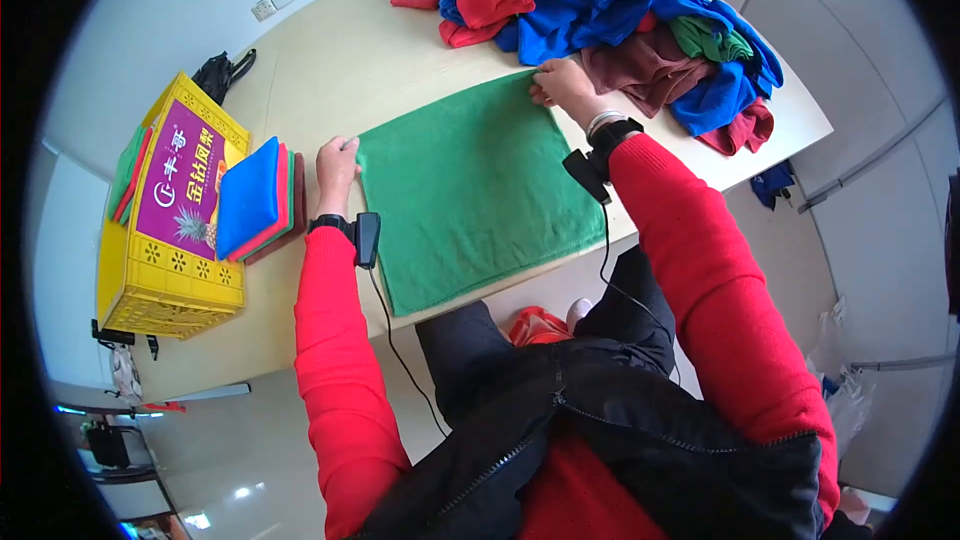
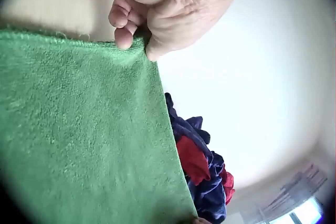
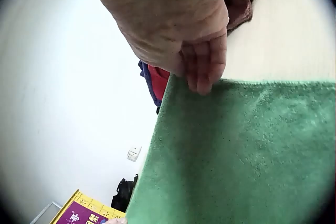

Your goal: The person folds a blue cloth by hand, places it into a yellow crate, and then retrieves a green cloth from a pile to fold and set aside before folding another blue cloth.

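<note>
Spreading the cloth (image 1: 480, 190) flat on the table (image 1: 375, 65) seems to be the step in hand; it lies right in front of the person. Taking its middle as the dial, with 12 o'clock away from the body, the left hand (image 1: 337, 165) pinches the corner at 10 o'clock, and the right hand (image 1: 568, 90) pinches the corner at 1 o'clock. To do this well, an even outward pull on both corners should be enough, since only shallow ripples show, with a small pucker beside the left pinch; a harder pull on one side would probably skew it. The near side, at 6 o'clock, runs along the table's front edge, so dragging toward the body could let it slip over. The best room for moving looks to be the bare table toward 10 and 11 o'clock. Elsewhere is tighter: the folded stack (image 1: 250, 195) sits at 9 o'clock near the left hand, the crate (image 1: 170, 305) beyond it, while the jumbled pile (image 1: 600, 0) fills 12 to 2 o'clock, its brown cloth (image 1: 655, 70) just beside the right hand.
</note>
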Demonstrator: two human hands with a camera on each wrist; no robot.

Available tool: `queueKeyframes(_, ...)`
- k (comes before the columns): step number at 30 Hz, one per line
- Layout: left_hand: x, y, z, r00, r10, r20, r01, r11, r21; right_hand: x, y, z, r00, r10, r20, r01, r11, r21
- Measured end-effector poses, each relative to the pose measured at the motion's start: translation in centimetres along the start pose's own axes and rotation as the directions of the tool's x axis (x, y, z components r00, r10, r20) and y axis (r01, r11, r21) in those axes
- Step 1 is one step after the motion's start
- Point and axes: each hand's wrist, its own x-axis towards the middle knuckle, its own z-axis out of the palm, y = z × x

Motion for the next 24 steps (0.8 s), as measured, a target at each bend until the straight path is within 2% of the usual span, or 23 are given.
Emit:
queueKeyframes(1,-0.1,-0.4,0.4,0.999,-0.048,-0.019,0.048,0.999,-0.023,0.4,0.4,0.5,1.0,0.008,0.004,-0.008,1.0,-0.005)
queueKeyframes(4,-0.8,-0.9,-0.1,0.993,-0.093,-0.071,0.085,0.99,-0.109,0.1,2.0,1.3,0.981,-0.187,-0.041,0.183,0.979,-0.089)
queueKeyframes(5,-1.1,-0.9,-0.3,0.989,-0.113,-0.099,0.098,0.984,-0.15,-0.4,2.6,1.3,0.985,-0.171,-0.04,0.166,0.982,-0.093)
queueKeyframes(6,-1.8,-1.1,-0.5,0.989,-0.123,-0.081,0.11,0.983,-0.15,-0.9,3.3,1.2,0.964,-0.261,-0.039,0.252,0.954,-0.163)
queueKeyframes(7,-2.5,-1.4,-1.0,0.993,0.081,-0.09,-0.076,0.995,0.065,-1.7,3.3,0.9,0.936,-0.351,-0.032,0.334,0.914,-0.23)
queueKeyframes(8,-3.4,-1.3,-1.7,0.956,0.288,-0.056,-0.263,0.926,0.271,-2.4,2.9,0.7,0.897,-0.441,-0.02,0.416,0.86,-0.295)
queueKeyframes(10,-11.0,5.1,-2.5,0.967,0.186,0.175,-0.23,0.934,0.273,-8.0,0.8,1.0,0.865,-0.478,0.154,0.497,0.772,-0.397)
queueKeyframes(12,-16.5,7.0,-1.2,0.897,0.359,0.257,-0.418,0.878,0.233,-13.7,0.5,3.5,0.815,-0.519,0.259,0.577,0.684,-0.445)
queueKeyframes(14,-21.2,7.5,1.0,0.821,0.474,0.319,-0.559,0.783,0.273,-18.8,0.1,6.2,0.753,-0.546,0.368,0.657,0.592,-0.467)
queueKeyframes(15,-23.1,7.9,1.8,0.815,0.479,0.326,-0.566,0.779,0.27,-20.9,0.6,7.9,0.739,-0.569,0.362,0.666,0.533,-0.522)
queueKeyframes(16,-24.7,8.4,2.5,0.805,0.469,0.362,-0.585,0.729,0.357,-22.4,1.3,9.0,0.723,-0.591,0.357,0.669,0.47,-0.576)
queueKeyframes(17,-25.9,8.5,2.8,0.796,0.456,0.399,-0.602,0.669,0.436,-23.3,2.0,9.1,0.73,-0.591,0.345,0.66,0.476,-0.582)
queueKeyframes(21,-28.3,8.2,2.3,0.823,0.412,0.391,-0.566,0.654,0.502,-25.0,3.8,8.5,0.726,-0.594,0.347,0.65,0.428,-0.629)
queueKeyframes(24,-29.2,8.0,1.7,0.831,0.39,0.397,-0.553,0.666,0.502,-24.7,5.0,4.8,0.828,-0.511,0.232,0.492,0.461,-0.739)
